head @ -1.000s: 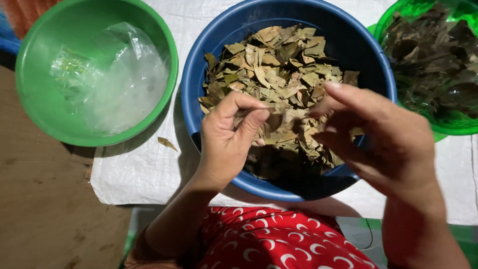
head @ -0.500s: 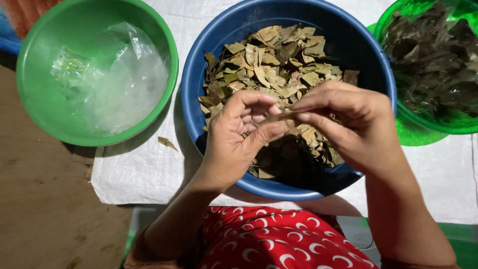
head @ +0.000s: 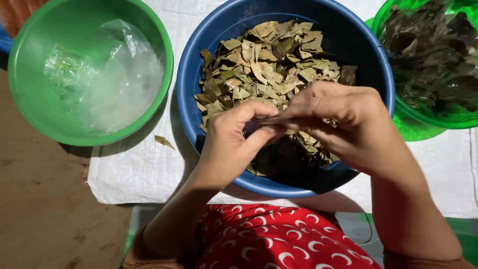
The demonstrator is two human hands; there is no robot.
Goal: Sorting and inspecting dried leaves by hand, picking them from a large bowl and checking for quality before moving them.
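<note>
Hands sorting dried leaves over blue basin

Left hand (head: 234,142) and right hand (head: 343,122) fingers pinched shut on one dried leaf (head: 271,121) above blue basin (head: 191,84), centre frame; light grip advisable, leaf looks brittle.

dried leaf (head: 271,121): thin, brown-green, flat | pinched between both hands' fingertips | above blue basin's (head: 199,65) leaf heap (head: 274,65)

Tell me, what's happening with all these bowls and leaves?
A person holds both hands over a blue bowl of dried leaves. The left hand and right hand meet, fingers pinching one leaf between them. To the left, a green bowl holds clear plastic bags; to the right, a green basket holds darker leaves.
</note>
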